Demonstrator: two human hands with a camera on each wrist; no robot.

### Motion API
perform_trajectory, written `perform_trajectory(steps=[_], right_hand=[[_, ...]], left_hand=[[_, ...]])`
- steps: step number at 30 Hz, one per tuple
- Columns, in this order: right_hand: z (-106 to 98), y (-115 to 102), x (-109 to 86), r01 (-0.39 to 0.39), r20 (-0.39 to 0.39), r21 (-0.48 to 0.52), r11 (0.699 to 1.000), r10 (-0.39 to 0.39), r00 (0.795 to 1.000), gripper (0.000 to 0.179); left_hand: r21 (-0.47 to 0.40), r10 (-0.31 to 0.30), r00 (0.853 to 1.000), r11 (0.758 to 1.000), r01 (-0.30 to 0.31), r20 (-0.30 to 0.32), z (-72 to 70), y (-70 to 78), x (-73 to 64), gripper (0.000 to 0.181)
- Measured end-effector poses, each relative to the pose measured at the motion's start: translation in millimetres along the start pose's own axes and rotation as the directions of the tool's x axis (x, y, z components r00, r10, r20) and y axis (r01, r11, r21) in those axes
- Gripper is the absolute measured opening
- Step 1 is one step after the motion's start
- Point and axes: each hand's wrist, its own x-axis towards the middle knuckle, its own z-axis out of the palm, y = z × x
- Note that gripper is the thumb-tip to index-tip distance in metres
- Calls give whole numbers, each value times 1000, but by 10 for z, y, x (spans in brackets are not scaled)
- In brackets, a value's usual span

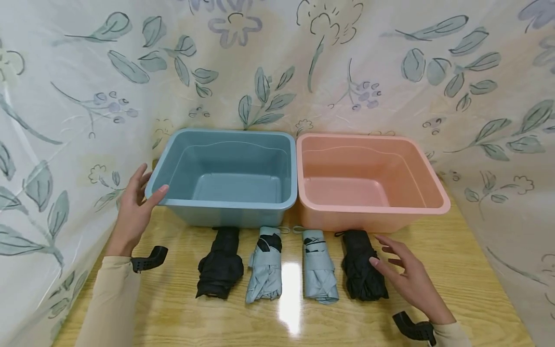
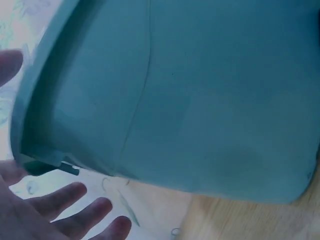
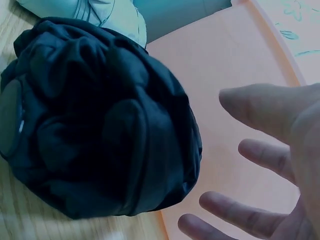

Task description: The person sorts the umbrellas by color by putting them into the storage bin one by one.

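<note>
My left hand (image 1: pixel 134 212) is at the left front corner of a blue plastic bin (image 1: pixel 230 206), thumb near the rim and fingers spread along its outer side. In the left wrist view the fingers (image 2: pixel 82 220) look extended below the rim; whether they touch it I cannot tell. My right hand (image 1: pixel 407 274), fingers apart and holding nothing, is just right of a folded black umbrella (image 1: pixel 363 270). To that umbrella's left lie two folded grey-blue umbrellas (image 1: pixel 320 274) (image 1: pixel 265 270) and another folded black umbrella (image 1: pixel 220 267).
A pink plastic bin (image 1: pixel 373 210) stands against the blue one's right side, behind the row of umbrellas. Both stand on a wooden table (image 1: pixel 173 299). A floral curtain (image 1: pixel 277 62) hangs behind and along both sides.
</note>
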Motion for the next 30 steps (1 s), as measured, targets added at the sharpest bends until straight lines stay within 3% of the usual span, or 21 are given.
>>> perform_trajectory(steps=[4,11,16,26,30], right_hand=[[2,26,18,-38,53,57,998,35,998,64],[-21,74,46,-95,125,117,989,80,989,68],[-44,127,101,-95,186,157,983,65,980,68],[-13,220,209,-144,376,199,969,60,925,75],[66,162,252,-133,390,145,981,66,918,79]], left_hand=[[14,-29,999,999,29,37,17,-13,74,83],[29,-66,997,997,65,45,34,-48,94,86],[24,-70,996,997,69,50,37,-65,111,85],[-8,-79,994,997,80,75,51,-90,129,86],[-31,-81,994,996,83,74,50,-106,126,86]])
